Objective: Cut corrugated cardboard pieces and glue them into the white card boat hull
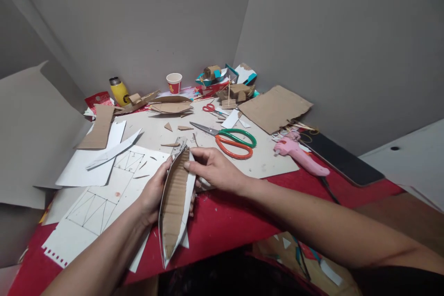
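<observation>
A long, boat-shaped cardboard hull [175, 203] with white sides and a ribbed brown inside is held over the red table edge. My left hand [152, 192] grips its left side, fingers wrapped round the wall. My right hand [213, 169] pinches the right wall near the far tip, thumb and fingers pressed on it. Under the hull lies a white sheet [100, 199] with drawn pencil lines.
Green-and-orange scissors [229, 139] and a pink glue gun [298, 155] lie just beyond my right hand. Small red scissors [209, 107], other cardboard boat shapes [170, 106], a paper cup [174, 83], a yellow bottle [119, 91], a cardboard sheet [275, 107] and scraps sit farther back.
</observation>
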`<state>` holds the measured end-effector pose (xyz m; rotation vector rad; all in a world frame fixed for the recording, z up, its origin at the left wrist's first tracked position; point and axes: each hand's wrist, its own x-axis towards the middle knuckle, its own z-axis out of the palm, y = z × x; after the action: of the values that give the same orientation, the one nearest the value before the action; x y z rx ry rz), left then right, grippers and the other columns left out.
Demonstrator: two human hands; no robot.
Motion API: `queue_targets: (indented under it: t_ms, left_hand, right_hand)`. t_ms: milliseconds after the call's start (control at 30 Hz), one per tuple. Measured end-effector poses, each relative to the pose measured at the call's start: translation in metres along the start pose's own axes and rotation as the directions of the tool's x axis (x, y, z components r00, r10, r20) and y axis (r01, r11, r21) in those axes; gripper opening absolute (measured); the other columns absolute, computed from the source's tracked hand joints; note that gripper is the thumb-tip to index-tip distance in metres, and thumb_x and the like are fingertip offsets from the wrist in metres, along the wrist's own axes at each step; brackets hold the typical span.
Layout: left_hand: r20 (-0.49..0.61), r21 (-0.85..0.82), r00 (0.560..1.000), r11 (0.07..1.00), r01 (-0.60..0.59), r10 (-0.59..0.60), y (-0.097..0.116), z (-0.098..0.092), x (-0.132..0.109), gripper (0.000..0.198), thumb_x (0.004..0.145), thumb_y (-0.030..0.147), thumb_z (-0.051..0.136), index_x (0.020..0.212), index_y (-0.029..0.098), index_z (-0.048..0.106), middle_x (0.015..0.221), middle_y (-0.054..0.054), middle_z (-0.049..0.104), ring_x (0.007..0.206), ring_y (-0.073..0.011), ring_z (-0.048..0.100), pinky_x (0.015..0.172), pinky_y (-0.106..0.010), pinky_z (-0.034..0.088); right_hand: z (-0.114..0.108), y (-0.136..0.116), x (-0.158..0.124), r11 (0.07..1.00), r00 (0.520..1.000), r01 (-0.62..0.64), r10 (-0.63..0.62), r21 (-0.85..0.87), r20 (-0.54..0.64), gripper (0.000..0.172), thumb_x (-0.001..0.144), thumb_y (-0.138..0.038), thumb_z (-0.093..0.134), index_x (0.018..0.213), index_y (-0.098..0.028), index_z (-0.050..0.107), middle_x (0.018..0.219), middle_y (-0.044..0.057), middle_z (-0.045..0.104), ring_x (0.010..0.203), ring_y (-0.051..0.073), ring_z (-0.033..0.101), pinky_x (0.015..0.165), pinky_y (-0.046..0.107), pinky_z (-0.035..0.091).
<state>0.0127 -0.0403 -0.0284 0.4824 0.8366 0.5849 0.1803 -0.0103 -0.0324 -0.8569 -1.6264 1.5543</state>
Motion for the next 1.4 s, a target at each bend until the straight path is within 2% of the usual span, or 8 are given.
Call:
queue_targets:
  t_ms: [300,633,900,1067,1167,1267,1333,1400]
  left_hand:
    - [0.056,0.018,0.998,1.000,-0.007,0.006,-0.004,0.000,0.003,0.066,0.084,0.064,0.037,0.091,0.006,0.068,0.061,-0.014,0.068,0.049,-0.0217,0.064,0.050,-0.032,0.054]
    - [0.089,0.055,0.996,0.998,-0.004,-0.001,-0.007,0.002,0.003,0.065,0.084,0.065,0.035,0.088,0.010,0.069,0.060,-0.011,0.068,0.048,-0.0202,0.062,0.047,-0.031,0.052]
    - [0.092,0.076,0.995,0.996,-0.036,0.029,-0.009,0.001,0.007,0.064,0.084,0.064,0.036,0.090,0.009,0.068,0.057,-0.010,0.066,0.045,-0.0198,0.061,0.045,-0.030,0.052]
    - [0.015,-0.020,0.998,0.998,-0.054,0.054,-0.008,0.007,0.006,0.061,0.086,0.062,0.040,0.095,0.009,0.068,0.067,-0.013,0.071,0.051,-0.0226,0.067,0.049,-0.032,0.054]
    - [-0.009,-0.055,0.993,0.991,-0.121,0.121,0.000,0.002,0.002,0.058,0.088,0.059,0.039,0.096,0.008,0.066,0.072,-0.014,0.073,0.060,-0.0232,0.070,0.054,-0.030,0.055]
    - [-0.081,-0.031,0.966,0.968,-0.248,0.245,0.015,-0.007,-0.006,0.050,0.091,0.052,0.039,0.096,0.009,0.064,0.069,-0.013,0.073,0.061,-0.0216,0.071,0.050,-0.025,0.053]
    - [-0.090,0.015,0.947,0.951,-0.309,0.309,0.023,-0.010,-0.012,0.050,0.092,0.053,0.035,0.099,0.011,0.061,0.072,-0.013,0.073,0.063,-0.0237,0.072,0.053,-0.029,0.056]
    - [-0.181,0.097,0.877,0.896,-0.434,0.445,0.025,-0.009,-0.014,0.044,0.090,0.053,0.041,0.102,0.013,0.058,0.077,-0.014,0.074,0.066,-0.0244,0.073,0.057,-0.031,0.058]
  right_hand:
    - [0.001,0.002,-0.002,0.997,0.999,-0.050,0.051,0.052,-0.015,0.020,0.087,-0.031,0.054,0.095,-0.016,0.064,0.063,-0.002,0.062,0.046,0.009,0.056,0.045,0.021,0.046]
    - [0.006,-0.005,-0.008,0.999,0.996,0.017,-0.014,0.032,-0.091,0.019,0.086,-0.030,0.053,0.093,-0.016,0.063,0.065,-0.003,0.060,0.042,0.009,0.054,0.039,0.021,0.046]
    - [0.006,-0.001,-0.005,0.994,0.992,-0.076,0.083,0.072,-0.093,0.017,0.083,-0.031,0.054,0.088,-0.017,0.061,0.057,-0.004,0.058,0.037,0.010,0.053,0.035,0.021,0.045]
    - [0.005,-0.002,-0.004,1.000,0.982,0.019,-0.022,-0.019,-0.187,0.014,0.081,-0.031,0.055,0.076,-0.018,0.057,0.062,-0.003,0.057,0.049,0.012,0.055,0.047,0.023,0.046]
    - [-0.002,-0.007,-0.003,0.975,0.925,0.126,-0.182,-0.184,-0.334,0.012,0.080,-0.029,0.055,0.075,-0.018,0.056,0.067,-0.002,0.055,0.060,0.013,0.052,0.055,0.024,0.044]
    - [-0.015,-0.014,-0.002,0.924,0.778,0.160,-0.334,-0.346,-0.533,0.016,0.079,-0.028,0.056,0.067,-0.020,0.049,0.059,-0.005,0.039,0.054,0.010,0.040,0.049,0.022,0.036]
    - [-0.023,-0.019,-0.001,0.927,0.684,0.162,-0.354,-0.339,-0.638,0.014,0.079,-0.028,0.055,0.069,-0.021,0.048,0.057,-0.007,0.034,0.050,0.010,0.037,0.046,0.022,0.035]
    - [-0.029,-0.023,0.000,0.939,0.629,0.186,-0.341,-0.291,-0.698,0.009,0.079,-0.029,0.055,0.077,-0.021,0.051,0.058,-0.007,0.039,0.051,0.011,0.041,0.046,0.022,0.041]
